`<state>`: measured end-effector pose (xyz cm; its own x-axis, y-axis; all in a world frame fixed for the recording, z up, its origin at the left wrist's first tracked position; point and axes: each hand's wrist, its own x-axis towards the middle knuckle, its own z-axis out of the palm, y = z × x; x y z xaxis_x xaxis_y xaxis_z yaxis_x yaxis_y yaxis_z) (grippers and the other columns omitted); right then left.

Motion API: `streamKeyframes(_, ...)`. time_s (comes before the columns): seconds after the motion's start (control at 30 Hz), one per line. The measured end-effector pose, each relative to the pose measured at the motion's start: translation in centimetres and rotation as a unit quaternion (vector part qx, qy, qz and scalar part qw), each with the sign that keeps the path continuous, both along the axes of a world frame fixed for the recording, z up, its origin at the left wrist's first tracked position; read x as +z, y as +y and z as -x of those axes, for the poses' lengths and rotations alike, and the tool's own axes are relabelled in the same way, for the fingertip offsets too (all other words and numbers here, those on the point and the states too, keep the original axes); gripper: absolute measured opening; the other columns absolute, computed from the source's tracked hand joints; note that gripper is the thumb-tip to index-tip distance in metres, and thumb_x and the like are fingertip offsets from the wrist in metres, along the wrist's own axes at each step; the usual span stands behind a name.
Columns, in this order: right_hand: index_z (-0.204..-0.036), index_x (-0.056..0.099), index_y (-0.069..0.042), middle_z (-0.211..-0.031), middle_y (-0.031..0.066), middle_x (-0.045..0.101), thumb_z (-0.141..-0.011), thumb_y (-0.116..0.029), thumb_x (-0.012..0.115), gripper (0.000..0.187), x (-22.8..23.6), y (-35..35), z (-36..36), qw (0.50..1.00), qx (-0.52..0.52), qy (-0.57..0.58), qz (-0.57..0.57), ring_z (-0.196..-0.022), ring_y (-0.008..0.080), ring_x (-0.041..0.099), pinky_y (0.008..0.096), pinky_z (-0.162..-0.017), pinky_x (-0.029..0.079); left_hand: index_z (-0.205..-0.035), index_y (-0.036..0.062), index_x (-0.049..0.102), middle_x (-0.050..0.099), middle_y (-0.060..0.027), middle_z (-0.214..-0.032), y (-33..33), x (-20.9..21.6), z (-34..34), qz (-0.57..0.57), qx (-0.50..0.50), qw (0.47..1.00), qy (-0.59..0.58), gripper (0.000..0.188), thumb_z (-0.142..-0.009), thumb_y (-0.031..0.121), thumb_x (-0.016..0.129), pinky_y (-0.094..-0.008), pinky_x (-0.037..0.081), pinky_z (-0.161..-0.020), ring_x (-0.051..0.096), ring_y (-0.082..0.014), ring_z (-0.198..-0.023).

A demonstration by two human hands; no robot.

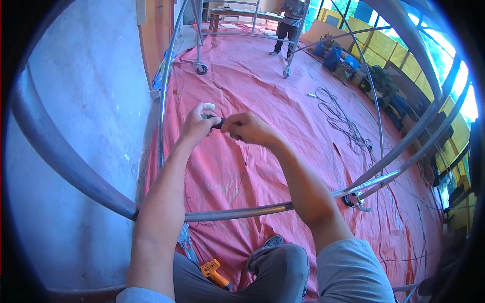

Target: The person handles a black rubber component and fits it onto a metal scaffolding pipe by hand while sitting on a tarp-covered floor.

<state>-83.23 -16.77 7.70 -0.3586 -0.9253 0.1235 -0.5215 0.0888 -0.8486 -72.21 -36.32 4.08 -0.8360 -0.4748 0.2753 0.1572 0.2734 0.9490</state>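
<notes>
Out in front of me, both hands meet over a small black object (219, 123), its exact kind too small to make out. My left hand (196, 123) pinches its left end; one of that hand's fingers has a whitish tip. From the other side, my right hand (248, 128) grips it with curled fingers that hide part of it. A thin dark strand (246, 162) shows just below the right hand. By my legs sits an orange cordless drill (215, 274), with a grey-blue metal part (187, 243) beside it. Neither hand touches these.
Metal scaffold tubes (242, 214) surround me, with a wall (86, 101) close on the left. Reddish sheeting (227, 177) covers the floor below. Right of centre lies a tangled cable (339, 117). A person (291, 22) stands far off near a wheeled frame (200, 67).
</notes>
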Motion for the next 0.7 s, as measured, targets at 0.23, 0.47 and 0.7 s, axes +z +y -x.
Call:
streamKeyframes(0.23,-0.109,0.080,-0.007,-0.074,-0.0038,0.062,-0.104,-0.020,0.067,0.019,0.4,1.9,2.8,0.987,-0.135,-0.078,0.025,-0.059,0.0048,0.049,0.0260,-0.052,0.037,-0.135,0.0058,0.060,0.069,-0.0078,-0.100,1.6,3.1,-1.8,-0.275,-0.186,0.943,-0.005,0.049,-0.091,0.017,0.077,-0.0261,0.048,-0.056,0.064,-0.0146,-0.066)
streamKeyframes(0.47,-0.107,0.079,-0.004,-0.076,-0.0023,0.062,-0.099,-0.014,0.069,0.016,-1.6,0.0,0.7,0.994,0.017,-0.096,-0.043,-0.061,0.0070,0.052,0.0268,-0.054,0.039,-0.134,0.0033,0.061,0.071,-0.0077,-0.101,0.8,1.5,-0.5,-0.157,-0.024,0.987,0.012,0.049,-0.089,0.014,0.076,-0.0271,0.050,-0.055,0.066,-0.0150,-0.066)
streamKeyframes(0.7,-0.106,0.079,-0.005,-0.074,-0.0037,0.060,-0.103,-0.019,0.062,0.022,1.3,1.4,1.8,0.993,-0.100,-0.041,0.057,-0.060,0.0053,0.050,0.0254,-0.053,0.037,-0.135,0.0007,0.060,0.070,-0.0087,-0.096,1.4,2.4,-1.5,-0.171,-0.135,0.975,-0.033,0.049,-0.090,0.017,0.072,-0.0279,0.049,-0.054,0.066,-0.0159,-0.066)
